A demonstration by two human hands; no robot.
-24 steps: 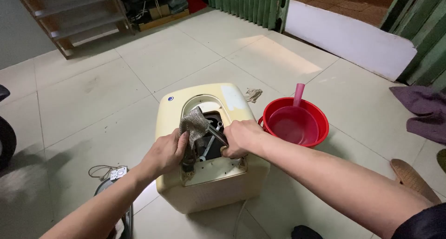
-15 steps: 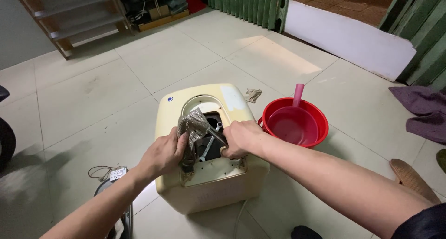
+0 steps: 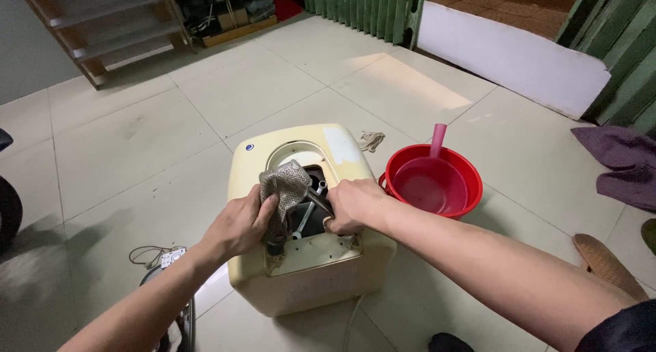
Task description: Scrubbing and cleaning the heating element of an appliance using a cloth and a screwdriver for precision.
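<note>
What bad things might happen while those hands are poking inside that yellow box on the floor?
The right hand reaches into the opening of the cream box, where metal parts show; fingers could get scraped or pinched there. The left hand holds a grey cloth at the edge; it might snag inside. The red basin with its pink scoop sits close and could get knocked.

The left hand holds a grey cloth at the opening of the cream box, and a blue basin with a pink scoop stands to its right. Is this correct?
Not quite: in the head view the basin is red, not blue. The rest holds: the left hand holds the grey cloth at the cream box, pink scoop in the basin.
</note>
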